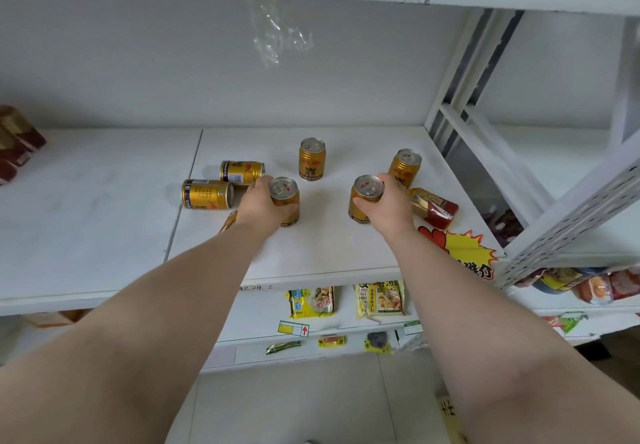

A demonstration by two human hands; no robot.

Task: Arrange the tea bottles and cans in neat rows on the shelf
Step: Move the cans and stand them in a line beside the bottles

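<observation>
Seven gold cans are on the shelf (329, 249). The left grip (258, 206) clasps one upright can (283, 189). The right grip (388, 201) clasps a second can (356, 208). Two standing cans (311, 161) (404, 166) are beyond the grips. Three lying cans (242, 171) (207, 195) (229, 221) are left of the left grip.

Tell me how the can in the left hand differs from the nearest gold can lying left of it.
The held can stands upright, top up; the lying can is on its side. The left hand grips the held can; no hand holds the lying can. Both are gold cans of similar size.
</observation>
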